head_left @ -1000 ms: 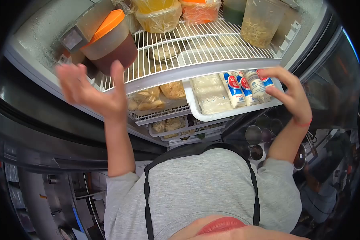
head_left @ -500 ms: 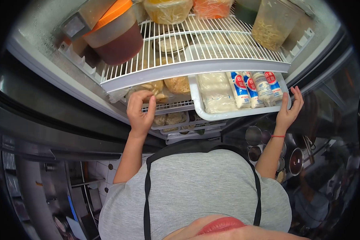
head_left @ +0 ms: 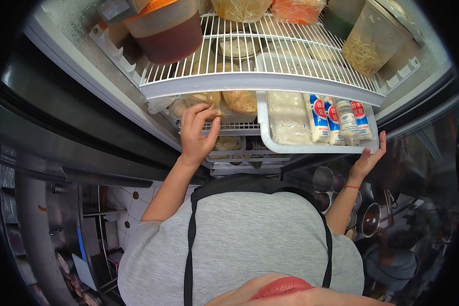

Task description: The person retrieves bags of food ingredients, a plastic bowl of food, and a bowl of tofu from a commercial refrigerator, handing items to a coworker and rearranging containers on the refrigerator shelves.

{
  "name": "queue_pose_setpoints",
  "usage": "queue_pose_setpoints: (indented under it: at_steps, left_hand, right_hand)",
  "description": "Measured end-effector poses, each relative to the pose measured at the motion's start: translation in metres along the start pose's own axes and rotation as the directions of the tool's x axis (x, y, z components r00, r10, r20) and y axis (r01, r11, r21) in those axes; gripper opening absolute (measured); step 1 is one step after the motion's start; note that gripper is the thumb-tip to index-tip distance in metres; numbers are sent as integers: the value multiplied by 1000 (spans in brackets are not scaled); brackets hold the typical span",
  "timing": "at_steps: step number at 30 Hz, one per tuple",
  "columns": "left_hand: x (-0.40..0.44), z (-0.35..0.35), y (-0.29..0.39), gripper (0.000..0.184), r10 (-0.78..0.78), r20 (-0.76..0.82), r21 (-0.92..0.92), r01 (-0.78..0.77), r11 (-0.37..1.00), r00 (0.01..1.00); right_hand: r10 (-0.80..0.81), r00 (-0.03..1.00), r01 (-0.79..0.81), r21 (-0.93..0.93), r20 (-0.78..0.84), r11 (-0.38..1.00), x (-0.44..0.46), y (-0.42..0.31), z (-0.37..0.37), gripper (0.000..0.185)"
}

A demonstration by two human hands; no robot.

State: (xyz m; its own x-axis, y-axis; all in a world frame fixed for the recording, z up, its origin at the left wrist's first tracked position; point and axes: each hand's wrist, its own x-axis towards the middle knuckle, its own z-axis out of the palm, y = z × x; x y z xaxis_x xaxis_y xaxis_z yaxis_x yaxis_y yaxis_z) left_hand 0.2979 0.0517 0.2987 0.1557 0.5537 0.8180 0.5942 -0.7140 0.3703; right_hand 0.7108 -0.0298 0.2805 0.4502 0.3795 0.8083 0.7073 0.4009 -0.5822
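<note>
My left hand [head_left: 199,135] is at the front edge of the lower fridge shelf. Its bent fingers reach to a clear plastic bag of tan food [head_left: 207,98], with the thumb a little apart from them. Beside that bag lies another bag of pale brown food [head_left: 239,102]. My right hand [head_left: 366,160] has its fingers spread around the front right corner of a white plastic tray [head_left: 311,149], with the thumb just below the rim. Several blue-and-white tofu tubes [head_left: 333,120] and clear-wrapped white packs [head_left: 289,118] lie in the tray, which sticks out past the shelf above.
Above is a white wire shelf [head_left: 262,81] holding a tub of dark red liquid [head_left: 168,41] and a container of sprouts [head_left: 370,48]. Fridge doors flank both sides. Farther down stand more food trays [head_left: 227,144]. Metal bowls [head_left: 371,219] are behind the right door.
The view has shifted and tilted. My left hand has moved right, its fingers now at the bag. My right thumb has slipped from over the tray's rim to below it.
</note>
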Motion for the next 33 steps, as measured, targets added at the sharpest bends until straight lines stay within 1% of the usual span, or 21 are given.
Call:
queue_pose_setpoints:
  at_steps: [1,2,3,4,5,7,8,9,11,12,16,18,19,21,22,24,25,29,30,32,33]
  left_hand:
    - [-1,-3,-1,22,-7,-2,3,7,1000,1000]
    - [-2,-8,-2,22,-36,-73,98,43,994,997]
    - [-3,-13,-4,23,-56,-147,190,84,978,988]
    - [-8,-17,-13,36,-144,-112,225,166,960,983]
    - [-11,-17,-18,36,-149,-112,228,171,958,982]
    - [-11,-17,-24,55,-195,-111,271,218,938,975]
    - [-16,-17,-34,77,-260,-13,319,251,914,966]
    - [-14,-14,-37,77,-263,-12,321,253,913,965]
    - [-10,-10,-44,89,-326,99,393,264,881,940]
    - [-8,-8,-49,93,-327,86,338,281,898,941]
    - [8,-22,-47,77,-418,208,440,297,847,884]
    - [7,-28,-62,53,-369,170,141,348,927,914]
    - [5,-21,-65,29,-453,18,-372,426,824,891]
    - [2,-33,-72,26,-325,-61,-348,285,893,944]
    - [2,-38,-66,26,-321,-51,-351,284,892,946]
    - [0,-48,-53,33,-457,-71,-483,371,793,886]
    - [1,-54,-42,33,-454,-66,-485,369,793,889]
    - [22,-89,1,30,-404,-57,-764,221,606,913]
    - [25,-102,-7,16,-232,-7,-814,129,566,973]
    - [42,-127,-3,26,-298,29,-735,222,641,954]
    - [62,-123,37,24,-552,-9,-812,316,491,834]
  right_hand:
    - [45,996,-54,102,82,993,-2,-2,-1,74]
    - [82,982,-115,197,167,974,-3,-4,-3,85]
    - [82,982,-116,199,172,973,-4,-4,-6,85]
    - [127,964,-183,237,233,954,-3,-3,-10,92]
    - [170,941,-252,269,294,930,-3,-4,-13,99]
    - [172,934,-244,210,313,947,1,-12,-15,98]
    - [175,929,-234,151,326,960,2,-14,-14,97]
    - [176,928,-236,151,329,960,2,-13,-14,97]
    - [186,942,-186,-26,279,982,2,-9,-13,93]
    - [185,942,-185,-26,280,982,3,-9,-14,93]
    - [174,939,-177,-18,298,984,4,-11,-15,80]
    - [162,941,-157,-42,298,987,6,-12,-16,76]
    - [157,940,-151,-42,303,988,6,-12,-17,75]
    - [156,942,-149,-48,296,988,7,-12,-16,74]
    - [156,941,-149,-45,302,988,7,-12,-17,75]
    - [152,938,-140,-61,310,988,8,-13,-17,76]
    - [156,940,-142,-66,305,988,7,-12,-18,76]
    - [131,943,-107,-94,307,990,8,-9,-19,77]
    - [133,942,-116,-72,309,991,8,-10,-18,77]
    - [132,943,-116,-71,306,991,7,-10,-18,76]
    - [131,944,-115,-70,303,991,7,-10,-17,76]
